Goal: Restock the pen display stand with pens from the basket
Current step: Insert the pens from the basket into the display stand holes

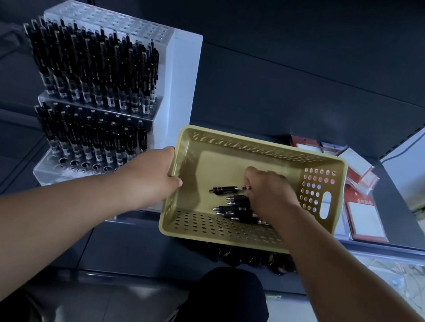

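My left arm stretches forward and my left hand (161,172) grips the left rim of the basket (264,144), thumb hooked over the edge into the inside. My right arm comes in from the right, wrist bent down. My right hand (270,195) is deep in the basket, knuckles up and fingers curled, pinching the end of one black pen (224,190). That pen lies crosswise on the basket floor, tip pointing left.

Just nearer me, partly under my palm, sits a small heap of loose pens (237,210). They're black, with silvery pointed tips all facing left. The basket itself is pale yellow plastic with rows of round holes in its walls and a slot handle on the right end. It sits at the front edge of the dark shelf (244,96).

Immediately left of it stands the display stand (111,19), clear and stepped in tiers. The racked pens (92,66) are packed tight, black caps up, leaning back. The lowest front row shows open holes, and so does the top tier. Red card packs (364,212) lie to the right of the basket.
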Tool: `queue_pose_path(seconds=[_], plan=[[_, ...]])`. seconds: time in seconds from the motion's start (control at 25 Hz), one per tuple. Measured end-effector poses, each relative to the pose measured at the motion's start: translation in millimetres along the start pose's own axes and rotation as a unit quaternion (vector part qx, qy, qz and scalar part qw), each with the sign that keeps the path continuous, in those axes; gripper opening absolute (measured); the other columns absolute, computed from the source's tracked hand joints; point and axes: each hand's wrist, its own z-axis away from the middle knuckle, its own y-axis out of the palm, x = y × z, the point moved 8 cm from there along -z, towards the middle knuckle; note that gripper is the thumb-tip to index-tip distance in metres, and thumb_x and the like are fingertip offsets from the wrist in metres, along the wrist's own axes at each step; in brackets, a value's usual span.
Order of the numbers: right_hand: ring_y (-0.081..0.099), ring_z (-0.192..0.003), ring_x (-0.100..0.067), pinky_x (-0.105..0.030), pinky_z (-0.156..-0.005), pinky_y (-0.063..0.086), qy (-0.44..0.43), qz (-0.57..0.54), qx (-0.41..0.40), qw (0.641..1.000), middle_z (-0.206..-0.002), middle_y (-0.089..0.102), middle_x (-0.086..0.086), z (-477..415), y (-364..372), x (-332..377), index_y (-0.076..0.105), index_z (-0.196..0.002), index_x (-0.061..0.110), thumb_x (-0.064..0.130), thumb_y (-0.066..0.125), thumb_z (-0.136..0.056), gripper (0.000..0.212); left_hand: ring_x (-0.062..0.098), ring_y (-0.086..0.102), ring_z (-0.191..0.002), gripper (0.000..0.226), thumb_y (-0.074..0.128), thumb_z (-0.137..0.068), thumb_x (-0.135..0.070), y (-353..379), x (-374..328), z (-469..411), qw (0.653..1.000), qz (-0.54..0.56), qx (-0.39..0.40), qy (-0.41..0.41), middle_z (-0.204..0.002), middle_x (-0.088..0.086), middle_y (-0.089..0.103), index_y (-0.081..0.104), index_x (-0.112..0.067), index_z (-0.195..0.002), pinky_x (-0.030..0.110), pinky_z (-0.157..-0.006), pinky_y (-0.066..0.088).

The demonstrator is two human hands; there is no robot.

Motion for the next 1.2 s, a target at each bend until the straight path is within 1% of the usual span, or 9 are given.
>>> queue_pose_path(seconds=[0.12, 0.24, 0.36, 0.44, 0.56, 0.68, 0.84, 1.08, 1.2], plan=[[0.058, -0.095, -0.026, -0.039, -0.081, 0.052, 0.029, -0.056, 0.082, 0.995, -0.106, 0.062, -0.004, 9.8, 11.4, -17.3, 0.049, -0.099, 0.023, 0.024, 0.061, -0.089, 0.016, 0.025, 0.063, -0.079, 0.015, 0.061, -0.09, -0.025, 0.5, -1.2, -0.4, 1.0, 0.006, -0.004, 0.002, -0.089, 0.009, 0.062, 0.051, -0.016, -0.095, 0.046, -0.076, 0.054], [0.056, -0.107, -0.024, -0.036, -0.09, 0.049, 0.021, -0.038, 0.161, 0.986, -0.119, 0.059, 0.001, 13.1, 19.3, -12.8, 0.056, -0.113, 0.027, 0.018, 0.061, -0.083, 0.032, 0.025, 0.064, -0.078, 0.015, 0.061, -0.089, -0.026, 0.9, 0.1, 1.1, 1.0, 0.0, -0.008, 0.007, -0.089, 0.009, 0.063, 0.051, -0.016, -0.095, 0.047, -0.076, 0.053], [0.057, -0.103, -0.023, -0.029, -0.078, 0.045, 0.017, -0.007, 0.244, 0.97, -0.113, 0.061, -0.003, 16.7, 24.3, -4.7, 0.061, -0.112, 0.019, 0.011, 0.06, -0.083, 0.03, 0.026, 0.064, -0.077, 0.016, 0.061, -0.089, -0.026, 1.6, 0.2, 1.8, 1.0, -0.002, -0.009, 0.007, -0.087, 0.011, 0.064, 0.051, -0.014, -0.094, 0.048, -0.076, 0.053], [0.056, -0.098, -0.023, -0.028, -0.071, 0.043, 0.024, -0.01, 0.272, 0.962, -0.106, 0.058, -0.003, 16.7, 25.0, -4.0, 0.057, -0.108, 0.018, 0.009, 0.064, -0.082, 0.029, 0.026, 0.064, -0.077, 0.016, 0.061, -0.09, -0.025, 2.1, 0.5, 1.8, 1.0, 0.003, -0.012, 0.005, -0.087, 0.011, 0.063, 0.051, -0.014, -0.095, 0.047, -0.076, 0.053], [0.054, -0.099, -0.023, -0.029, -0.072, 0.043, 0.04, -0.007, 0.308, 0.95, -0.107, 0.052, 0.0, 19.4, 30.1, -7.3, 0.05, -0.113, 0.022, 0.009, 0.066, -0.079, 0.039, 0.026, 0.064, -0.077, 0.017, 0.06, -0.089, -0.026, 3.0, 1.9, 1.2, 1.0, 0.002, -0.015, 0.006, -0.088, 0.011, 0.063, 0.051, -0.014, -0.095, 0.048, -0.075, 0.053], [0.057, -0.102, -0.024, -0.027, -0.071, 0.043, 0.043, 0.008, 0.321, 0.946, -0.108, 0.054, -0.001, 20.5, 33.3, -6.3, 0.053, -0.122, 0.021, 0.009, 0.065, -0.079, 0.046, 0.027, 0.064, -0.078, 0.019, 0.061, -0.087, -0.027, 2.7, 5.7, -1.0, 1.0, 0.005, -0.022, 0.004, -0.089, 0.011, 0.064, 0.052, -0.013, -0.096, 0.049, -0.074, 0.054], [0.061, -0.093, -0.025, -0.025, -0.063, 0.041, 0.032, 0.017, 0.313, 0.949, -0.1, 0.06, -0.007, 16.2, 37.4, -3.4, 0.062, -0.11, 0.011, 0.007, 0.066, -0.077, 0.034, 0.026, 0.065, -0.079, 0.019, 0.061, -0.087, -0.027, 3.6, 7.1, -3.4, 1.0, 0.013, -0.017, -0.001, -0.091, 0.01, 0.064, 0.052, -0.014, -0.097, 0.048, -0.074, 0.055], [0.056, -0.09, -0.021, -0.026, -0.064, 0.039, 0.006, -0.028, 0.272, 0.962, -0.096, 0.059, -0.003, 10.3, 31.8, -1.3, 0.055, -0.097, 0.019, 0.002, 0.069, -0.077, 0.029, 0.026, 0.066, -0.075, 0.017, 0.061, -0.089, -0.025, 2.4, 5.2, -3.5, 1.0, 0.002, -0.012, -0.013, -0.09, 0.011, 0.064, 0.051, -0.013, -0.095, 0.048, -0.074, 0.055], [0.056, -0.089, -0.022, -0.026, -0.063, 0.037, -0.022, -0.057, 0.24, 0.969, -0.092, 0.059, -0.002, 10.6, 21.1, 9.0, 0.057, -0.095, 0.02, 0.002, 0.065, -0.082, 0.023, 0.027, 0.069, -0.071, 0.011, 0.061, -0.089, -0.02, 1.9, 2.6, -5.5, 0.999, 0.042, -0.002, -0.025, -0.088, 0.01, 0.066, 0.052, -0.016, -0.094, 0.047, -0.071, 0.057]])
